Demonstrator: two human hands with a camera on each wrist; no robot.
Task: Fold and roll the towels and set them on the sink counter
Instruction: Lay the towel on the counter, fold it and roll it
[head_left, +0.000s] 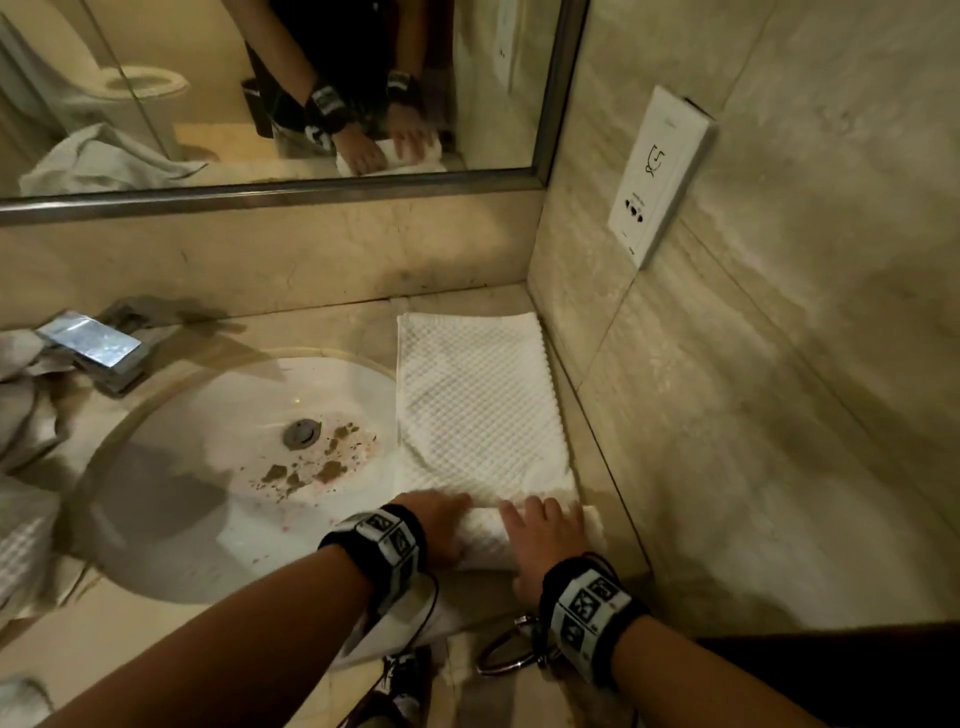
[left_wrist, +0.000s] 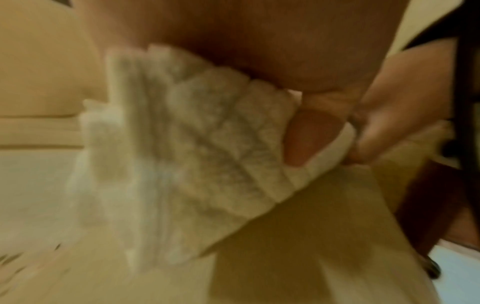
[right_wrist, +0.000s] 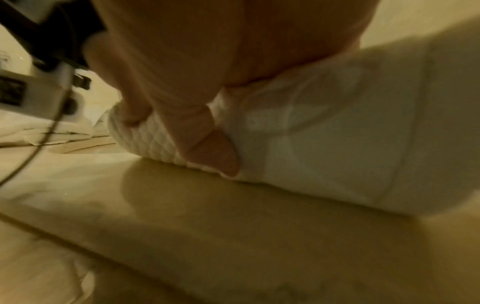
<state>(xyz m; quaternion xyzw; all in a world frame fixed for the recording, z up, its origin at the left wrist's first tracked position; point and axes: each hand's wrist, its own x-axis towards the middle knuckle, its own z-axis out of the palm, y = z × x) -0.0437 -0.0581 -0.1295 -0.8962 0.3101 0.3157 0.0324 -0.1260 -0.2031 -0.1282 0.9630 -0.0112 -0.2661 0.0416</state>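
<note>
On the worktop (head_left: 597, 431) right of the basin, both hands — left hand (head_left: 441, 519), right hand (head_left: 545, 535) — curl over the rolled near end of the waffle towel (head_left: 478, 395); its unrolled length runs straight away from them toward the mirror

Dim warm light, blurred wrist views

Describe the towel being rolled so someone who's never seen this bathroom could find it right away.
Find the round sink; on the counter right of it, against the side wall, lies a white waffle towel. Unlike the crumpled towels left of the sink, it lies flat, its near end rolled under both hands.
</note>
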